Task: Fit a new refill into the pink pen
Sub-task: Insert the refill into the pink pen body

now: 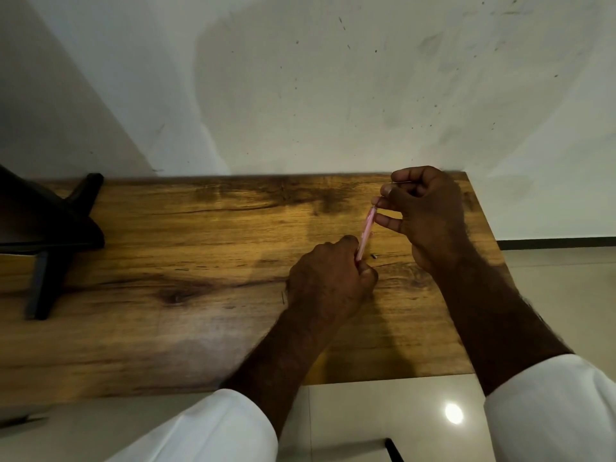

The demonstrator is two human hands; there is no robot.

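Pale, scuffed wall (333, 78) is filling the upper half of the scene, flecked with small dark marks, and below it a wooden tabletop with a warm brown grain (200, 261) is stretching across to the right, where it is ending against a light tiled floor (550, 278). On the far left of the table, a black stand with splayed legs (56, 241) is sitting, partly cut off by the edge of the view.

Over the right part of the tabletop, the person is working with both hands close together. The left hand (328, 281) is curling into a fist around the lower end of a slim pink plastic pen barrel (366, 233), which is slanting up and slightly to the right. The right hand (425, 211) is hovering just above and to the right of it, its thumb and forefinger pinching a thin, pale refill (398, 183) near the pen's upper opening; motion blur is making it hard to tell whether the refill is already entering the barrel. The remaining fingers of that hand are spreading loosely beside the top of the pen.

A tiny dark piece (374, 256) is lying on the wood just to the right of the left hand; it is too small to identify. Both forearms are bare, emerging from white sleeves (216, 428) at the bottom of the view.
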